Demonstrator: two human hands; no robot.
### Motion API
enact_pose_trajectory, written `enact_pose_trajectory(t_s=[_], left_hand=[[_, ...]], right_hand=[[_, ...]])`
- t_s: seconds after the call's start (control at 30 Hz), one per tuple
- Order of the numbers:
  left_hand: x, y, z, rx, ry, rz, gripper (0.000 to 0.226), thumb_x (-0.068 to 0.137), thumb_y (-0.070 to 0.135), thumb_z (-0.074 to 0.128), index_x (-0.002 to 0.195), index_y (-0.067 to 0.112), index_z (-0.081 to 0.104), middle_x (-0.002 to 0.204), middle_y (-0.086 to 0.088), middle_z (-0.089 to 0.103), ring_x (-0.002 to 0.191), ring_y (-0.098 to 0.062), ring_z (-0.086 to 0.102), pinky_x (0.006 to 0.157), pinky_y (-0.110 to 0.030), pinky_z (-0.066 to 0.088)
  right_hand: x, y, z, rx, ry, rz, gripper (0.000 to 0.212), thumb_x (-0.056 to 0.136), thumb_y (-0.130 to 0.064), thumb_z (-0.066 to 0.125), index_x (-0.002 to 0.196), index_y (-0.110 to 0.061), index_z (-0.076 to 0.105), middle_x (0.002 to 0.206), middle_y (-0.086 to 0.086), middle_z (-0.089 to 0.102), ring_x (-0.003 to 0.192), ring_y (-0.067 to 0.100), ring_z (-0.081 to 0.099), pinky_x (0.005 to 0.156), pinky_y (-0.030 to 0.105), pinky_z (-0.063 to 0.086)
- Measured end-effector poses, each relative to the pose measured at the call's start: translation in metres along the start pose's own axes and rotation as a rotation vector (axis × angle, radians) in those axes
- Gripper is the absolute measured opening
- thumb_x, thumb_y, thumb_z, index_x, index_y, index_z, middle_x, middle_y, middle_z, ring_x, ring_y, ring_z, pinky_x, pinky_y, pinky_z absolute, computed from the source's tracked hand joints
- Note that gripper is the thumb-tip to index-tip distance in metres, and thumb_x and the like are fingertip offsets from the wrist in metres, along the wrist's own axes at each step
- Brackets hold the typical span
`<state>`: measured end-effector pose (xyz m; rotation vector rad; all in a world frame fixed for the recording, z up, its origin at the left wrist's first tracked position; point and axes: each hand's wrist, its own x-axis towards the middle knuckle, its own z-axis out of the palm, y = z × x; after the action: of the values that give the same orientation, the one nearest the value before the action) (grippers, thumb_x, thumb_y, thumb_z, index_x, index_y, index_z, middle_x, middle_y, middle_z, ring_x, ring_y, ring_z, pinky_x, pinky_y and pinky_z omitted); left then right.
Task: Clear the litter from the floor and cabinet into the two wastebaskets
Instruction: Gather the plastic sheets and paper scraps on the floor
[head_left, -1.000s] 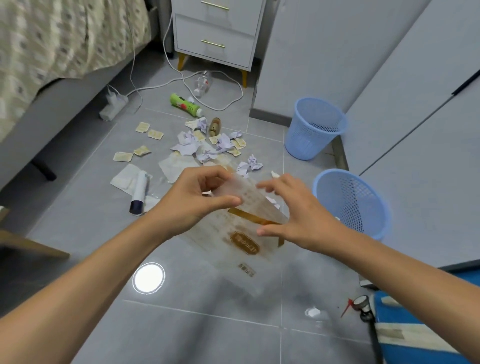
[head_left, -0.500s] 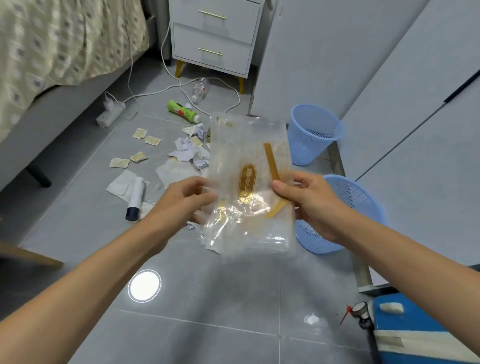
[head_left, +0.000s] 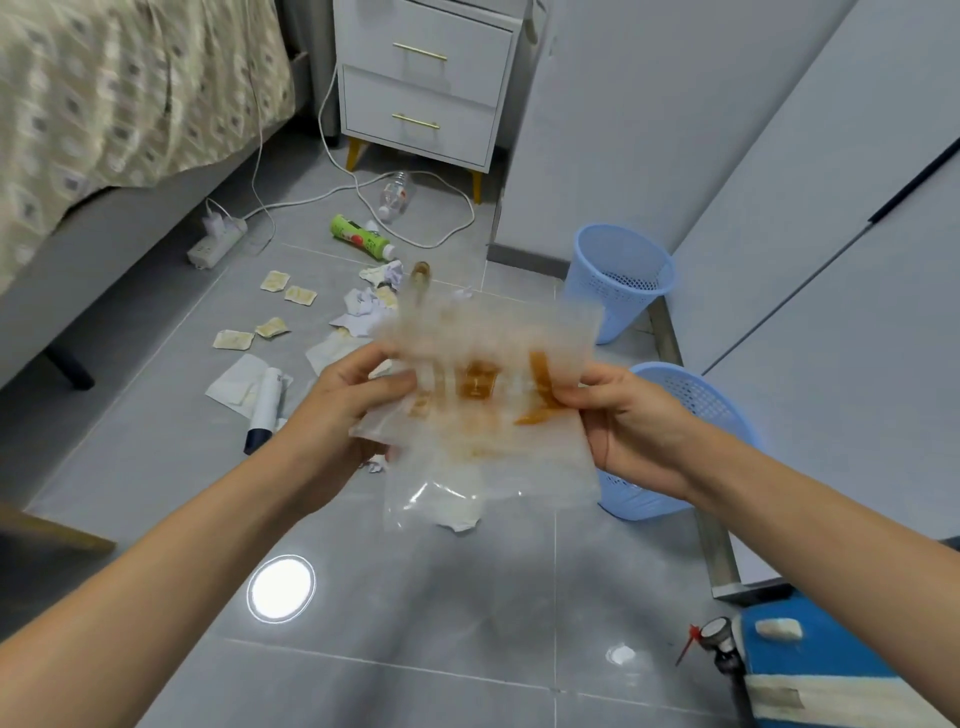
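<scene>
The clear plastic bag (head_left: 488, 415), upright half a second ago, now folds over, its top blurred. The left hand (head_left: 337, 415) and right hand (head_left: 628, 421) pinch its sides, above the floor beside the near wastebasket (head_left: 696, 400).

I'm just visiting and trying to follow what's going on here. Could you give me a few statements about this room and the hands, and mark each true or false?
1. Both hands grip the clear plastic bag, the left hand on one side, the right hand on the other. True.
2. The bag already lies inside a wastebasket. False: it is held up above the floor, in front of the near wastebasket.
3. Two blue wastebaskets stand by the wall, the far wastebasket behind the near one. True.
4. The green bottle stands upright on the cabinet. False: it lies on its side on the floor.
5. Crumpled paper lies on the floor. True.
</scene>
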<state>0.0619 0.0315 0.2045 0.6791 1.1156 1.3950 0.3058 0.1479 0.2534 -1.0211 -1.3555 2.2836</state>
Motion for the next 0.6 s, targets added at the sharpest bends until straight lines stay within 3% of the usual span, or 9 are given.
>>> enact_pose_trajectory(t_s=[0.1, 0.17, 0.23, 0.3, 0.37, 0.4, 0.5, 0.6], left_hand=[[-0.001, 0.003, 0.005, -0.006, 0.031, 0.015, 0.025, 0.085, 0.004, 0.054, 0.094, 0.012, 0.076, 0.098, -0.013, 0.071, 0.087, -0.032, 0.063, 0.077, -0.042, 0.043], [-0.003, 0.005, 0.005, -0.009, 0.060, 0.009, 0.038, 0.085, -0.001, 0.041, 0.081, 0.011, 0.077, 0.092, -0.010, 0.071, 0.082, -0.027, 0.064, 0.069, -0.035, 0.045], [-0.003, 0.006, 0.006, -0.072, 0.040, -0.029, 0.040, 0.088, 0.008, 0.035, 0.089, 0.004, 0.076, 0.102, -0.015, 0.073, 0.090, -0.031, 0.066, 0.077, -0.038, 0.048], [-0.002, 0.007, 0.012, -0.037, 0.020, -0.057, 0.033, 0.094, 0.015, 0.043, 0.100, 0.006, 0.075, 0.106, -0.013, 0.074, 0.089, -0.029, 0.068, 0.074, -0.038, 0.051], [-0.001, 0.001, 0.018, 0.137, 0.028, -0.033, 0.022, 0.095, 0.008, 0.058, 0.108, 0.017, 0.074, 0.096, 0.001, 0.072, 0.073, -0.018, 0.066, 0.054, -0.027, 0.048], [0.001, -0.005, 0.021, 0.210, 0.031, -0.018, 0.027, 0.094, 0.004, 0.064, 0.112, 0.022, 0.073, 0.094, 0.004, 0.070, 0.068, -0.013, 0.064, 0.048, -0.022, 0.046], [0.012, -0.025, 0.038, 0.305, 0.091, 0.040, 0.027, 0.088, 0.005, 0.075, 0.105, 0.026, 0.078, 0.105, 0.001, 0.073, 0.080, -0.012, 0.064, 0.056, -0.020, 0.050], [0.029, -0.052, 0.064, 0.333, 0.154, 0.058, 0.019, 0.085, 0.007, 0.079, 0.098, 0.022, 0.081, 0.098, -0.004, 0.074, 0.076, -0.010, 0.062, 0.058, -0.019, 0.052]], right_hand=[[-0.004, -0.005, 0.000, 0.018, -0.039, 0.014, 0.048, 0.089, -0.006, 0.035, 0.112, -0.001, 0.076, 0.125, 0.024, 0.068, 0.117, 0.039, 0.064, 0.120, 0.060, 0.028], [-0.008, -0.008, 0.001, 0.026, -0.043, 0.043, 0.049, 0.090, -0.022, 0.040, 0.110, 0.004, 0.075, 0.131, 0.029, 0.064, 0.123, 0.043, 0.060, 0.113, 0.058, 0.038], [-0.011, -0.007, 0.002, -0.063, -0.005, 0.042, 0.044, 0.094, -0.034, 0.054, 0.111, 0.000, 0.075, 0.129, 0.024, 0.067, 0.115, 0.037, 0.065, 0.095, 0.049, 0.058], [-0.012, -0.002, 0.000, -0.182, 0.052, -0.013, 0.029, 0.090, -0.023, 0.069, 0.114, -0.007, 0.074, 0.119, 0.013, 0.071, 0.101, 0.024, 0.070, 0.076, 0.037, 0.061], [-0.014, 0.007, -0.005, -0.242, 0.127, -0.049, 0.034, 0.085, -0.003, 0.075, 0.118, -0.009, 0.072, 0.116, 0.006, 0.069, 0.098, 0.020, 0.071, 0.074, 0.033, 0.059], [-0.016, 0.013, -0.010, -0.263, 0.185, -0.060, 0.037, 0.083, 0.002, 0.077, 0.118, -0.010, 0.073, 0.120, 0.006, 0.069, 0.100, 0.022, 0.072, 0.076, 0.032, 0.059], [-0.024, 0.032, -0.025, -0.296, 0.364, -0.103, 0.037, 0.080, 0.005, 0.080, 0.111, -0.015, 0.077, 0.122, 0.009, 0.070, 0.099, 0.026, 0.075, 0.077, 0.032, 0.060], [-0.030, 0.047, -0.051, -0.365, 0.492, -0.135, 0.031, 0.082, -0.002, 0.081, 0.106, -0.021, 0.079, 0.109, 0.010, 0.075, 0.089, 0.023, 0.076, 0.075, 0.029, 0.059]])
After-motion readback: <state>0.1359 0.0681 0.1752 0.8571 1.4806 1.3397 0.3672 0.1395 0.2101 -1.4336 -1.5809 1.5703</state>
